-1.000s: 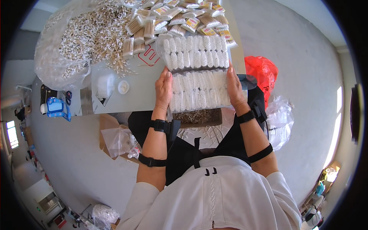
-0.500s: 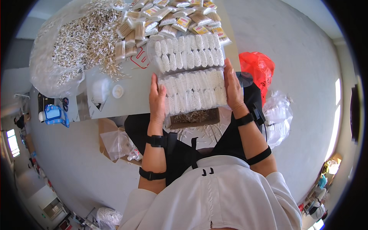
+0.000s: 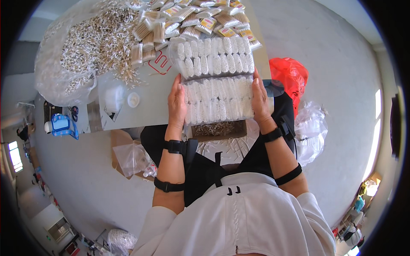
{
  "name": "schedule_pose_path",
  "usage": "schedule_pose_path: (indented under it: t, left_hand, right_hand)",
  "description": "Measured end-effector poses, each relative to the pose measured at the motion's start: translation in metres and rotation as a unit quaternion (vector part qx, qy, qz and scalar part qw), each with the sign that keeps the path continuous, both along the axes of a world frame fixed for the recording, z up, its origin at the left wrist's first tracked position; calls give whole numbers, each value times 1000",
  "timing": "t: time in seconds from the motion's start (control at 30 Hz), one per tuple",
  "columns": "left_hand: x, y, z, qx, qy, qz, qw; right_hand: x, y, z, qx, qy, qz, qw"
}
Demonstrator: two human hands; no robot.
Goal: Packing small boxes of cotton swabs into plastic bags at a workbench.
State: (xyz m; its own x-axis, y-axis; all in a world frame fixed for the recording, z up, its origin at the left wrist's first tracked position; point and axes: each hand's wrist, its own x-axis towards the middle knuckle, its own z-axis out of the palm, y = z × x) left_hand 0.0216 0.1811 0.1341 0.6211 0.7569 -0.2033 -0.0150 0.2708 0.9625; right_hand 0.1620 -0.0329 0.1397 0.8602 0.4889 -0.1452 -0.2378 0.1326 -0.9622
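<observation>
"What lay at the left of the counter (image 3: 147, 112)?"

"A blue pouch (image 3: 64, 126), just beside a pair of dark scissors (image 3: 74, 112). Loose swabs (image 3: 98, 42) filled the upper left of the frame, partly inside a clear bag (image 3: 45, 70)."

"And further right?"

"A small, round white dish (image 3: 133, 100), possibly a lid; I couldn't tell which. Small swab packets (image 3: 207, 24) were heaped at top centre."

"What was the left hand (image 3: 177, 102) doing?"

"Its fingers were closed against the left side of a clear-wrapped white bundle (image 3: 218, 81), thumb toward the front. The bundle sat in the centre of the frame, in two blocks, one above the other, each showing two rows of tips. Below it, an open box (image 3: 220, 137) held more swabs."

"The right hand (image 3: 259, 98)?"

"Its fingers gripped the bundle's right side."

"Beyond that?"

"A red plastic bag (image 3: 290, 79), right of centre, with a translucent bag (image 3: 311, 132) lower down."
</observation>
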Motion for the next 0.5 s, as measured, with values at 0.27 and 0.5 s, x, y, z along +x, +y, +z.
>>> schedule_pose_path:
  t: [0.27, 0.5]
  left_hand:
    - [23, 14, -8, 38, 39, 19, 998]
    - [35, 9, -9, 68, 55, 89, 992]
  right_hand:
    - [5, 7, 11, -25, 7, -15, 1000]
    - [3, 3, 0, -44, 15, -31, 998]
